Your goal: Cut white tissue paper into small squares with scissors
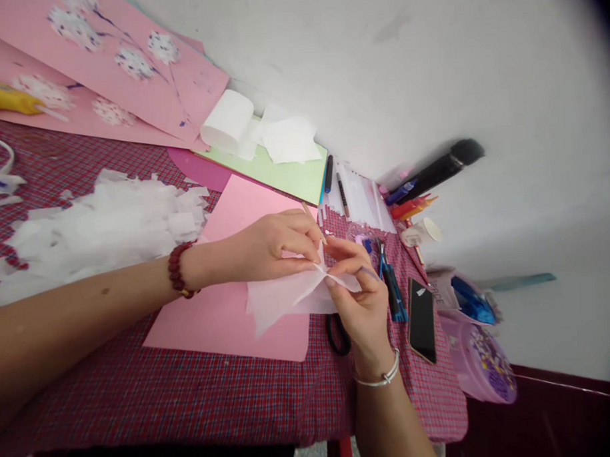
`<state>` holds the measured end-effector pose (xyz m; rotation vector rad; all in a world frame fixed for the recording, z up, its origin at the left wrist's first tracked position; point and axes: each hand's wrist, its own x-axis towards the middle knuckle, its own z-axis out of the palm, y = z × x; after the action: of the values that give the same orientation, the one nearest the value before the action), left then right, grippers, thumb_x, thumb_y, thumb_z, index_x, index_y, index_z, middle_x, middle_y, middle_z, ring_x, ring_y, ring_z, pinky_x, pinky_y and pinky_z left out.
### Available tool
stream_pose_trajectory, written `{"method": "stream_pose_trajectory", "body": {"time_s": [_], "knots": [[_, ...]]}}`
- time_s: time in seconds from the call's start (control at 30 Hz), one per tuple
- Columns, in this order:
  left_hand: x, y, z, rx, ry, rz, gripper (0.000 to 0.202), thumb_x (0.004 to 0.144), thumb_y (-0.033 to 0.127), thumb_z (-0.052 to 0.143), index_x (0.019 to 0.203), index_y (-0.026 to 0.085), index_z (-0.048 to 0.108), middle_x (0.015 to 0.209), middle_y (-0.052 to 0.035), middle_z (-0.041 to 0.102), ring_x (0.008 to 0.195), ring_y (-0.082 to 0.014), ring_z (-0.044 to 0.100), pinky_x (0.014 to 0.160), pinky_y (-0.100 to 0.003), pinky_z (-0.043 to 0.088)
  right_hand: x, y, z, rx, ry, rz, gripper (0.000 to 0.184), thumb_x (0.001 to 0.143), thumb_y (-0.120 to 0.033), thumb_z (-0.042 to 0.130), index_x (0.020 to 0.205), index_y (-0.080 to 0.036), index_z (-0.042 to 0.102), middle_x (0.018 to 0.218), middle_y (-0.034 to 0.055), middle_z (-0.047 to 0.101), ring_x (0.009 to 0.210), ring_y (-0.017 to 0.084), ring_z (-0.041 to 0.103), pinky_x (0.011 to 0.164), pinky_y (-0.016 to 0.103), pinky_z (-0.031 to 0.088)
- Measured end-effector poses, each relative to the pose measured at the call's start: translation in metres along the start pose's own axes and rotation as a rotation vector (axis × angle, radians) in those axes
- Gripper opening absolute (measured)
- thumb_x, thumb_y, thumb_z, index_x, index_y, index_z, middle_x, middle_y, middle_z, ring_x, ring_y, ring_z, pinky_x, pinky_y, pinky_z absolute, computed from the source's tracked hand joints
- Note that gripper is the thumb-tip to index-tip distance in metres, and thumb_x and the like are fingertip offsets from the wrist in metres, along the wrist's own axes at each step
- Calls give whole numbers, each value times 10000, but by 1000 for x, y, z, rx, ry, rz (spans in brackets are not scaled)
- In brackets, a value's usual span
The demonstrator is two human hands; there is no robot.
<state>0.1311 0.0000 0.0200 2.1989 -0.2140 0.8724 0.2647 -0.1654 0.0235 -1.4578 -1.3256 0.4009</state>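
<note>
A thin white piece of tissue paper (275,297) is pinched and gathered between my two hands above a pink paper sheet (213,325). My left hand (280,246), with a beaded bracelet at the wrist, grips the tissue at its gathered middle. Opposite it, my right hand (362,296) has thumb and fingers closed on the same gathered spot, the tissue's ends spreading out to either side. A thin light-brown stick (307,210) shows just behind my left fingers; I cannot tell whether they touch it. Black scissor handles (337,335) lie beside my right wrist.
Torn white tissue pieces (105,225) are heaped at left. A tissue roll (228,118) rests on green paper (278,173). Blossom pictures (144,87) and a yellow glue gun (7,95) lie at back left. A phone (421,321) and cup (421,232) are at right, by the wall.
</note>
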Motion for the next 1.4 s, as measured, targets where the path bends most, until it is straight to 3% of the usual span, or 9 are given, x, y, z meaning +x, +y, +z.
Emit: {"method": "stream_pose_trajectory", "body": {"time_s": [0.2, 0.27, 0.37, 0.63, 0.8, 0.87, 1.1, 1.23, 1.4], "knots": [[-1, -6, -2, 6, 27, -8, 119, 849, 182, 621, 784, 197, 720, 915, -79, 696, 913, -172, 625, 820, -309, 513, 0, 3, 0, 10, 5, 21, 156, 845, -113, 623, 816, -261, 664, 1222, 33, 622, 1192, 254, 564, 1075, 506, 395], [-1, -6, -2, 28, 27, 11, 101, 820, 151, 635, 869, 189, 715, 962, -90, 691, 960, -187, 620, 872, -333, 510, 0, 3, 0, 19, 7, 20, 159, 850, -111, 619, 820, -261, 664, 1222, 33, 621, 1190, 249, 565, 1076, 504, 395], [-1, -2, 0, 59, -10, 19, 272, 761, 112, 661, 1023, 183, 680, 1081, -116, 660, 1092, -232, 581, 978, -398, 478, 0, 4, 0, -1, 13, 4, 152, 851, -118, 628, 828, -264, 666, 1211, 30, 615, 1197, 245, 553, 1075, 500, 391], [2, 14, 9, 6, -53, -12, 276, 792, 83, 584, 1038, 194, 642, 1260, -132, 579, 1233, -245, 509, 1076, -438, 395, 1, 8, 3, -1, 20, -24, 145, 834, -118, 661, 819, -261, 682, 1259, 32, 585, 1265, 258, 519, 1106, 522, 372], [1, 12, 11, 19, -7, -110, 94, 790, 96, 586, 775, 169, 642, 1170, -120, 599, 1171, -240, 537, 1057, -425, 393, 1, 8, 1, -50, 43, -31, 147, 837, -124, 664, 836, -266, 702, 1291, 35, 571, 1212, 250, 555, 1077, 511, 410], [0, 10, 9, 24, -5, -95, 120, 806, 115, 595, 699, 164, 622, 1138, -116, 606, 1141, -232, 551, 1037, -405, 404, 1, 8, 0, -56, 51, -30, 142, 842, -126, 655, 832, -261, 696, 1270, 38, 583, 1210, 248, 555, 1076, 505, 406], [2, 0, -2, 81, 10, -56, 155, 809, 96, 581, 673, 164, 609, 1064, -109, 635, 1069, -221, 574, 962, -385, 448, 0, 9, -1, -16, 15, 41, 143, 851, -123, 616, 839, -263, 643, 1073, 29, 673, 1068, 227, 615, 989, 455, 451], [4, 4, -1, 120, 2, -34, 153, 815, 90, 555, 689, 169, 589, 1013, -98, 650, 1019, -203, 584, 938, -372, 456, -1, 8, 3, -23, -30, 45, 219, 837, -132, 613, 999, -276, 645, 1018, 27, 637, 1024, 220, 601, 924, 405, 469], [6, 10, 2, 158, -65, 0, 171, 844, 100, 504, 699, 183, 539, 856, -60, 661, 934, -195, 578, 902, -356, 447, 2, 9, 6, -140, -59, -4, 187, 809, -134, 650, 943, -264, 639, 962, 20, 593, 977, 214, 576, 899, 393, 463]]}}
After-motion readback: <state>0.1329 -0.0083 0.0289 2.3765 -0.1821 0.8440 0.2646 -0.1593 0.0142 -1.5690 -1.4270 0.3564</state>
